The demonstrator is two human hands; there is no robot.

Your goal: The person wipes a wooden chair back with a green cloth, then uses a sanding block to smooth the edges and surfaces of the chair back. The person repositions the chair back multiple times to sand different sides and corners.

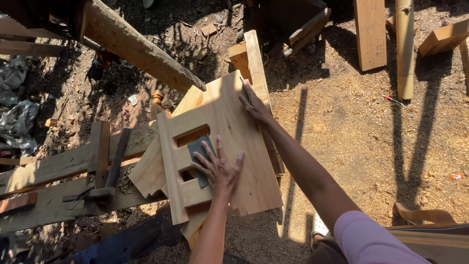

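Sandpaper (201,155), a dark grey sheet, lies flat under the left hand (218,168), whose spread fingers press it onto the pale wooden panel (229,142). That panel, with 2 rectangular cutouts, rests tilted on rough planks (58,168) over sawdust-covered ground (361,122). Right hand (254,105) reaches to the panel's far edge, its grip closed on that edge, arm extended. A hammer (110,171) lies on the planks to the left.
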